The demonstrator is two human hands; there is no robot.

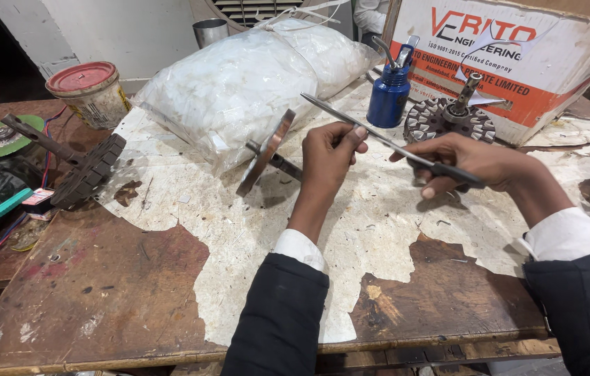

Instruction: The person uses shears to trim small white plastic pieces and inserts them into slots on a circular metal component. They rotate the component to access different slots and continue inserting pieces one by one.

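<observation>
Right hand [472, 161] has its fingers clamped on the metal file [385, 139] handle; left hand [330, 150] pinches a small part I can't make out against the blade, above the worktop [135, 271]. I'd keep strokes flat and support that part firmly.

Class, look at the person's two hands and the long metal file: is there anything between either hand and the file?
Nothing visible. The right hand grips the file at its handle end, and the left hand touches its blade directly.
</observation>
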